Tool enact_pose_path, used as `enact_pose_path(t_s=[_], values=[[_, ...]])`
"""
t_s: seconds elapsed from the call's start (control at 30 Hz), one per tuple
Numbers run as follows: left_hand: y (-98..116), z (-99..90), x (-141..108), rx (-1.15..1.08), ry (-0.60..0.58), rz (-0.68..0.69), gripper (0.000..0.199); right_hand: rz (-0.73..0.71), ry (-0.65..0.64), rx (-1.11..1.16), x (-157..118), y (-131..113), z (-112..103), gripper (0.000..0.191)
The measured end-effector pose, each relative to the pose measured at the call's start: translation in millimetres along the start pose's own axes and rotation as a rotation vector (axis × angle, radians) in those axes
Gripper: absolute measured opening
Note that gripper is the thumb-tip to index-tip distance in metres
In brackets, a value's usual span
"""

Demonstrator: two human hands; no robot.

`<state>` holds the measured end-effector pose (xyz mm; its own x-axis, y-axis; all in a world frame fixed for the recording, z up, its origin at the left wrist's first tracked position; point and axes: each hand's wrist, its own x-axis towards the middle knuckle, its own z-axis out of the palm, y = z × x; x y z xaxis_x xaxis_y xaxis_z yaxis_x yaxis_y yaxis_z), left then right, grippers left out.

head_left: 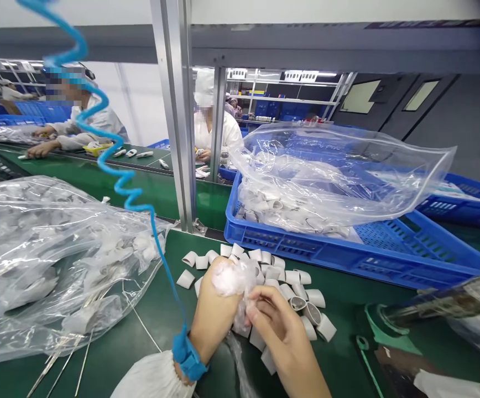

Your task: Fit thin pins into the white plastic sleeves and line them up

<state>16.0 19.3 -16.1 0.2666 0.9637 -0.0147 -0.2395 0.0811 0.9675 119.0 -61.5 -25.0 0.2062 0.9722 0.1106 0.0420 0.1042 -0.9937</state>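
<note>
My left hand (217, 296), with a blue wrist strap (188, 354), is curled at the middle of the bench with crumpled clear plastic film (244, 282) bunched over and against it. The film hides most of its fingers. From the right, my right hand (283, 326) pinches the same film between thumb and fingers; its other fingers are bent. A strip of film hangs down between both wrists. Beneath and behind the hands lie several short whitish oval sleeves (315, 298), loose on the green bench top (343, 354).
A large clear bag of pale parts (24, 237) and thin metal rods (84, 359) lie left. Behind right stands a blue crate (273, 243) with an open bag (348, 171). A metal post (176, 121), coiled blue cord (119, 182) and dark cylindrical tool (434, 304) are nearby. Co-workers sit opposite.
</note>
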Motion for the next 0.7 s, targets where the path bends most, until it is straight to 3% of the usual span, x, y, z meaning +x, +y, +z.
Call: enact_pose_path(t_s=[0.1,0.23,0.37,0.5,0.6,0.7], values=[[-2,0.8,-8,-0.088,0.000,-0.120,0.022,-0.013,0.081,-0.137,0,4,0,0.024],[2,-2.5,-14,-0.169,-0.132,-0.250,0.036,-0.161,0.185,-0.351,0,2,-5,0.018],[8,-6.4,-5,-0.061,-0.276,-0.113,0.034,-0.254,0.257,-0.443,2,-2,-13,0.017],[8,-8.0,2,0.070,-0.190,0.067,0.028,-0.248,0.161,-0.475,3,-4,-16,0.021],[7,-8.2,1,0.062,-0.255,0.067,0.030,-0.180,0.167,-0.355,2,-6,-17,0.024],[8,-5.8,-1,0.048,-0.275,0.053,0.028,-0.205,0.179,-0.249,1,-6,-19,0.024]])
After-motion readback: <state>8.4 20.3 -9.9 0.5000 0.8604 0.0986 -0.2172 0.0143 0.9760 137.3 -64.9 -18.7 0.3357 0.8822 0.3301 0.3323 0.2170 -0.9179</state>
